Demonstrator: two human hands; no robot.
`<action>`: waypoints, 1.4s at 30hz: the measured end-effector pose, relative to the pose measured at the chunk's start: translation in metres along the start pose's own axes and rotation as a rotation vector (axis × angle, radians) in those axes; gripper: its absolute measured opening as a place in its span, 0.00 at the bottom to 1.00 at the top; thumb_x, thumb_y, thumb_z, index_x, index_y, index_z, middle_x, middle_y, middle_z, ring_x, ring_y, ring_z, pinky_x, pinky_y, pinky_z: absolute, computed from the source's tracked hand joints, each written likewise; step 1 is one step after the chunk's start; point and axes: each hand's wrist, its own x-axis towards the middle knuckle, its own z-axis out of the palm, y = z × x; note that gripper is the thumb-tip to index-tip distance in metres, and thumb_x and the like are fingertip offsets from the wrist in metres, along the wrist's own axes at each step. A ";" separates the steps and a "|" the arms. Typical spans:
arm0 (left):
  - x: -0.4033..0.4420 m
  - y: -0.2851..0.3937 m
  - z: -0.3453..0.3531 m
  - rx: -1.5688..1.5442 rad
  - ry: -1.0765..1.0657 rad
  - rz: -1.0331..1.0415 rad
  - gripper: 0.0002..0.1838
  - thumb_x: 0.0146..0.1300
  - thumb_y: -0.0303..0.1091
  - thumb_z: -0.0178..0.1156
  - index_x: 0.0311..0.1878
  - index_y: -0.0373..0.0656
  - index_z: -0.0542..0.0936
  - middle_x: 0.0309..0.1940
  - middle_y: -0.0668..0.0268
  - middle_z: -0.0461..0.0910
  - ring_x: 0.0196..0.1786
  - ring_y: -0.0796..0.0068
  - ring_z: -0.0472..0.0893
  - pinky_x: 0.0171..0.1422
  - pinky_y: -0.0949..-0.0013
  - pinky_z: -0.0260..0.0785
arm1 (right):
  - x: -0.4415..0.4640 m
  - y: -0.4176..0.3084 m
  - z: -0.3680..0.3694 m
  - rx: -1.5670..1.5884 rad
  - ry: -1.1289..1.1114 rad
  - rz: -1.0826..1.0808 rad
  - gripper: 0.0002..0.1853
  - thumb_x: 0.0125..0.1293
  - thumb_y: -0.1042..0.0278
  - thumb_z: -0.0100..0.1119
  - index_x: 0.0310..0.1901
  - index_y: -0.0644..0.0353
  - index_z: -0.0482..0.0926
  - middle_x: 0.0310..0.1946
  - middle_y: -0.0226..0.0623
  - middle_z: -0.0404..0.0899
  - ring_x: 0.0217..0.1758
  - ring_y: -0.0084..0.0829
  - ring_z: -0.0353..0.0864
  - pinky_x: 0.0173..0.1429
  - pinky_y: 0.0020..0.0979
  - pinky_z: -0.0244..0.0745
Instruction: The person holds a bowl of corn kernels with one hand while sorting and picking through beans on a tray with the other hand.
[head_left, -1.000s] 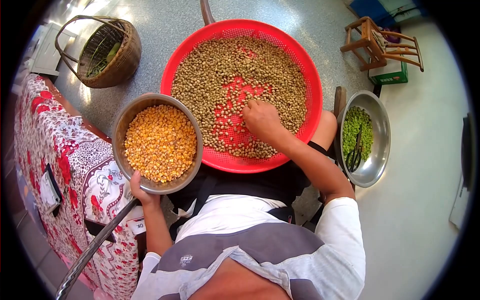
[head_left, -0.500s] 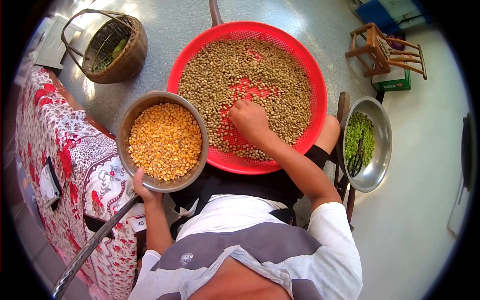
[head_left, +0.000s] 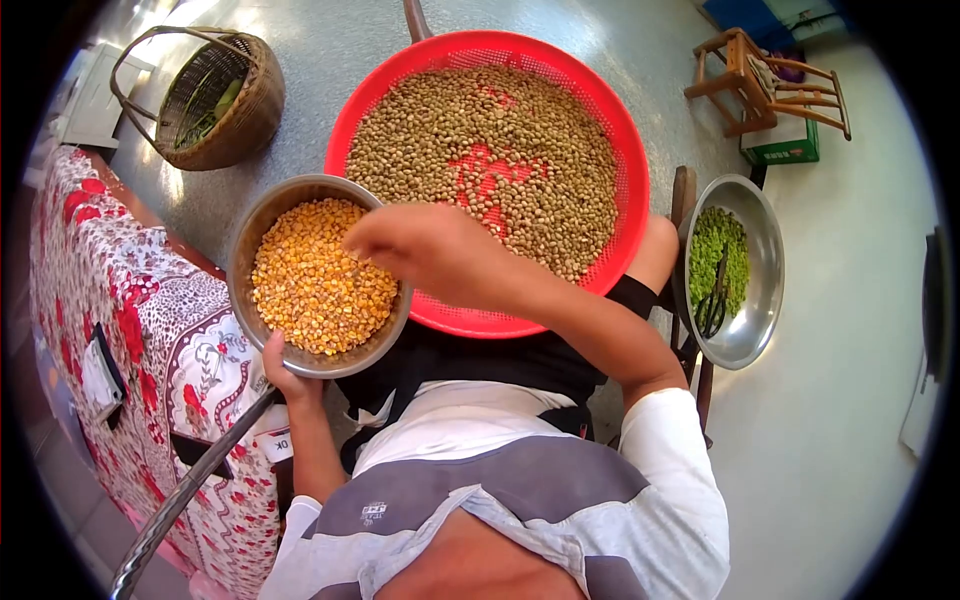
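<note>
My left hand (head_left: 290, 375) grips the near-left rim of a metal bowl (head_left: 237, 285) of yellow corn kernels (head_left: 310, 280). The thumb is up on the wall; the other fingers are hidden underneath. Over the right side of this bowl hovers my right hand (head_left: 430, 250), slightly blurred, fingertips pinched together above the kernels. Whatever they hold, if anything, is not visible. Across my lap lies a round red perforated basket (head_left: 636, 150), spread with small greenish-brown beans (head_left: 560, 180). Red patches of its bottom show through near the middle.
To the right, a metal basin (head_left: 768, 290) holds chopped green pieces (head_left: 715, 235) and black-handled scissors (head_left: 712, 315). A wicker basket (head_left: 265, 105) stands on the floor at upper left, a wooden stool (head_left: 750, 85) at upper right. A flowered cloth (head_left: 130, 310) covers the table at left.
My right hand has moved left from the beans in the red basket to above the corn bowl. My left hand keeps its hold on the bowl. The view has shifted slightly.
</note>
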 end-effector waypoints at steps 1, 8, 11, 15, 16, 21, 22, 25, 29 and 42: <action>-0.001 0.000 -0.001 0.011 0.023 -0.011 0.35 0.62 0.42 0.48 0.70 0.31 0.62 0.65 0.47 0.70 0.66 0.52 0.73 0.72 0.54 0.65 | 0.003 -0.002 0.002 -0.168 -0.108 -0.157 0.06 0.65 0.72 0.63 0.42 0.59 0.83 0.35 0.38 0.84 0.40 0.34 0.85 0.43 0.32 0.79; -0.001 -0.003 -0.007 0.002 0.019 0.021 0.37 0.61 0.43 0.50 0.71 0.33 0.61 0.67 0.50 0.68 0.68 0.54 0.71 0.74 0.55 0.62 | 0.016 0.040 -0.036 0.041 -0.037 0.232 0.06 0.64 0.73 0.66 0.42 0.59 0.85 0.36 0.35 0.86 0.39 0.28 0.86 0.43 0.31 0.80; 0.002 -0.004 -0.009 -0.021 -0.003 0.018 0.37 0.60 0.43 0.50 0.71 0.33 0.62 0.67 0.50 0.69 0.68 0.54 0.71 0.74 0.55 0.62 | 0.000 0.072 -0.052 -0.184 0.001 0.287 0.07 0.63 0.72 0.66 0.42 0.59 0.85 0.36 0.36 0.86 0.38 0.29 0.86 0.43 0.32 0.80; 0.003 -0.004 -0.011 -0.028 0.005 0.003 0.37 0.59 0.43 0.51 0.71 0.33 0.62 0.67 0.50 0.69 0.68 0.54 0.71 0.73 0.56 0.62 | -0.038 0.099 -0.057 -0.657 -0.059 0.201 0.07 0.60 0.68 0.68 0.39 0.55 0.85 0.34 0.36 0.84 0.38 0.35 0.85 0.42 0.35 0.79; 0.003 -0.005 -0.011 -0.028 0.009 0.004 0.38 0.59 0.43 0.51 0.71 0.33 0.62 0.66 0.51 0.69 0.68 0.54 0.71 0.73 0.56 0.63 | -0.046 0.098 -0.056 -0.656 -0.063 0.200 0.07 0.60 0.68 0.68 0.39 0.55 0.85 0.34 0.36 0.84 0.38 0.35 0.85 0.42 0.35 0.79; 0.003 -0.004 -0.012 -0.028 0.004 -0.001 0.38 0.59 0.43 0.50 0.71 0.33 0.62 0.66 0.50 0.69 0.68 0.55 0.71 0.73 0.55 0.63 | -0.078 0.107 -0.053 -0.739 -0.172 0.115 0.06 0.56 0.66 0.69 0.36 0.52 0.84 0.34 0.34 0.79 0.41 0.39 0.82 0.42 0.40 0.78; 0.003 -0.003 -0.012 -0.030 -0.003 -0.003 0.38 0.59 0.44 0.50 0.71 0.33 0.62 0.66 0.50 0.69 0.68 0.55 0.71 0.73 0.55 0.63 | -0.079 0.108 -0.055 -0.737 -0.181 0.131 0.07 0.56 0.66 0.69 0.36 0.52 0.84 0.33 0.35 0.78 0.40 0.40 0.82 0.42 0.41 0.78; 0.002 -0.003 -0.010 -0.001 0.010 0.010 0.38 0.59 0.44 0.50 0.71 0.33 0.61 0.66 0.50 0.69 0.67 0.54 0.71 0.73 0.55 0.63 | -0.072 0.114 -0.064 -0.925 -0.092 0.126 0.10 0.56 0.67 0.68 0.41 0.52 0.83 0.38 0.36 0.79 0.45 0.41 0.81 0.47 0.40 0.78; 0.003 -0.003 -0.009 -0.014 -0.001 -0.001 0.38 0.59 0.43 0.50 0.71 0.33 0.61 0.66 0.50 0.69 0.68 0.53 0.71 0.73 0.55 0.63 | -0.036 0.104 -0.026 -0.748 0.000 -0.115 0.19 0.58 0.66 0.66 0.52 0.52 0.79 0.53 0.37 0.78 0.58 0.42 0.76 0.61 0.42 0.71; 0.003 -0.004 -0.011 -0.050 0.043 0.006 0.38 0.61 0.46 0.48 0.71 0.32 0.62 0.67 0.48 0.68 0.68 0.52 0.71 0.73 0.52 0.64 | -0.076 0.105 -0.054 -0.735 -0.409 -0.319 0.15 0.59 0.69 0.58 0.48 0.47 0.82 0.59 0.37 0.73 0.66 0.42 0.69 0.71 0.44 0.62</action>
